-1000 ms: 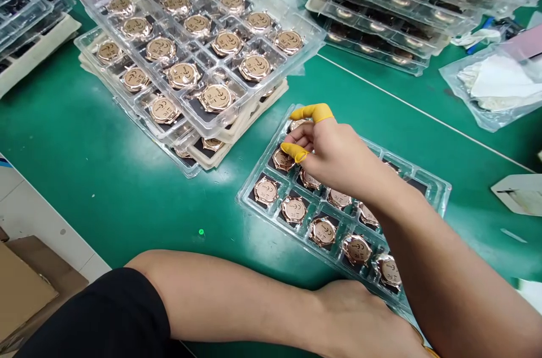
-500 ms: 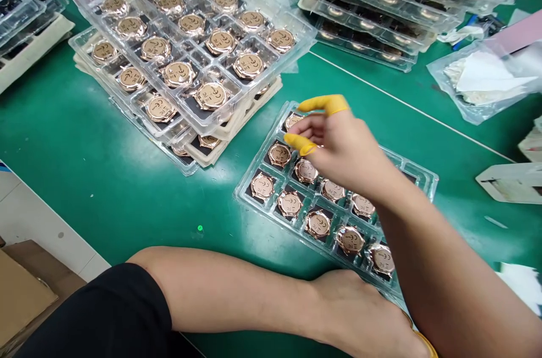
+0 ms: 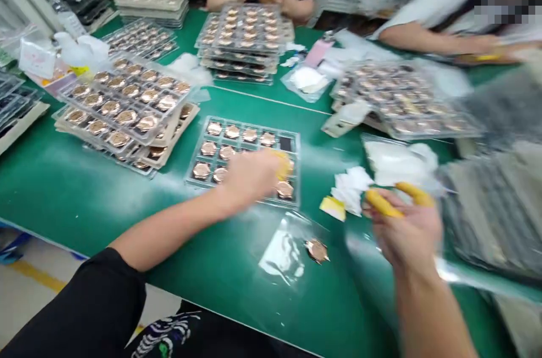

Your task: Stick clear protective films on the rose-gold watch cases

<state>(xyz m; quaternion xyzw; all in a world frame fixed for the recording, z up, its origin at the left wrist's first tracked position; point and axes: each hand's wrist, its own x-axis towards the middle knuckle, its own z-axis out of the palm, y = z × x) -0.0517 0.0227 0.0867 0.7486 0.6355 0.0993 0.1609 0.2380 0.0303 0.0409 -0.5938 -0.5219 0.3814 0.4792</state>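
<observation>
Over the tray (image 3: pixel 297 147), left hand (image 3: pixel 256 173) blurred, its grip unclear; right hand (image 3: pixel 409 225) unclenched.

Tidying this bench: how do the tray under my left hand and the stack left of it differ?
The front tray is one layer; the left stack is several askew trays. The left stack shows cream layers; the front tray looks transparent. Both hold rose-gold watch cases.

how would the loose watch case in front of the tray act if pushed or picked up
The loose watch case is probably stiff, since it looks like metal. Its shiny surface suggests it could be slippery. It seems to lie flat, and its outline isn't smoothly round, so it would likely slide rather than roll.
</observation>
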